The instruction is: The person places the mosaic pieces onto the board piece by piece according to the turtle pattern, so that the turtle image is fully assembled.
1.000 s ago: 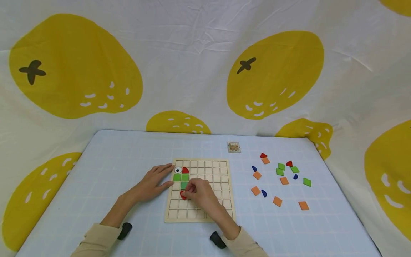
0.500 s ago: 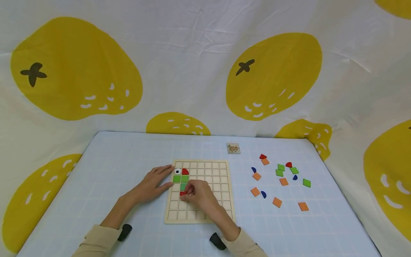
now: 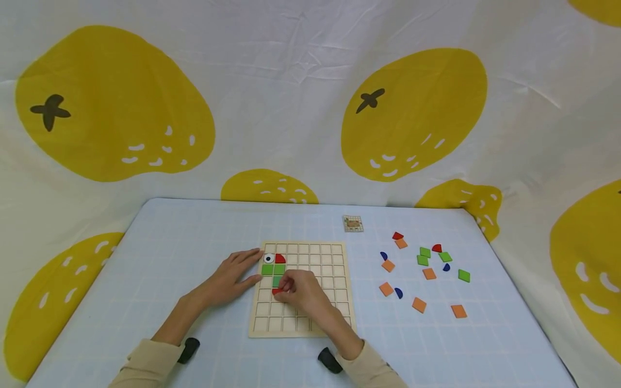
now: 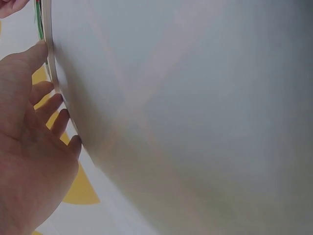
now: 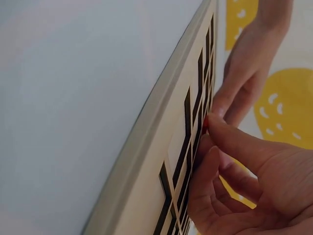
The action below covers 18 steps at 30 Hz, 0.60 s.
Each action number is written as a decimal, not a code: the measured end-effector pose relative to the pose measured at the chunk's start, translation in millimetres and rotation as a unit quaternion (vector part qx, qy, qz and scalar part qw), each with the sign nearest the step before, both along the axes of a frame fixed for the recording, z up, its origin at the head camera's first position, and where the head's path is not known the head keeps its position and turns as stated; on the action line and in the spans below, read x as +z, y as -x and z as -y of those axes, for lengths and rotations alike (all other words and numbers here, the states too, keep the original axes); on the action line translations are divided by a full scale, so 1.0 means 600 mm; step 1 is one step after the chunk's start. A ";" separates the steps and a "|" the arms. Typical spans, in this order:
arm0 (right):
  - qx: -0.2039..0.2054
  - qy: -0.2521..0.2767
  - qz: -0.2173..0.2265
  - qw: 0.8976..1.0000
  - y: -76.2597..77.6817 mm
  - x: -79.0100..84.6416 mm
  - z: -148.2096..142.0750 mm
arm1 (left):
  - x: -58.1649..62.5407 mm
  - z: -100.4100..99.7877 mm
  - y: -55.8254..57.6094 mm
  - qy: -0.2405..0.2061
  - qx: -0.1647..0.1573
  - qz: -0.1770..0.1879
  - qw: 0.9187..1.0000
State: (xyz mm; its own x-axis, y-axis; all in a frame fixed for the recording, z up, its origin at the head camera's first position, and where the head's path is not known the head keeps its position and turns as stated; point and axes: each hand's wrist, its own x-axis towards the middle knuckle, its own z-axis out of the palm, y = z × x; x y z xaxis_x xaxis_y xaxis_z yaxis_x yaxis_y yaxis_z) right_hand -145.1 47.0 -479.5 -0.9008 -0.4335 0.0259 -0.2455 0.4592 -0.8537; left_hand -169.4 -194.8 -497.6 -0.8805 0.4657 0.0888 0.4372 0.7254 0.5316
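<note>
A wooden grid board (image 3: 317, 310) lies on the table in front of me. In its left columns sit a white eye tile (image 3: 269, 258), a red quarter-round tile (image 3: 280, 258) and several green square tiles (image 3: 267, 269). My right hand (image 3: 304, 295) pinches another red tile (image 3: 276, 291) between thumb and fingers, just below the lowest green tile; in the right wrist view only a sliver of this red tile (image 5: 205, 122) shows. My left hand (image 3: 228, 279) lies flat with fingers spread, its fingertips touching the board's left edge.
To the right of the board are scattered orange squares (image 3: 419, 304), green squares (image 3: 464, 275), blue half-rounds (image 3: 398, 292) and red tiles (image 3: 437, 248). A small pattern card (image 3: 353, 223) lies behind the board. A fruit-print cloth (image 3: 291, 108) hangs beyond the table's far edge.
The red tile in my right hand has tipped and shifted slightly up within its cell, my thumb and fingers still on it. My left hand stays in place.
</note>
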 end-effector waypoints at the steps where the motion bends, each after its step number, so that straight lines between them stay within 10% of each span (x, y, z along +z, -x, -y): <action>1: 0.001 0.000 0.000 1.000 0.000 0.000 -0.001 | 0.000 0.000 0.000 0.001 -0.001 -0.001 1.000; 18: 0.050 -0.030 -0.044 0.997 0.013 0.010 -0.064 | -0.005 -0.003 0.000 0.013 0.012 0.013 1.000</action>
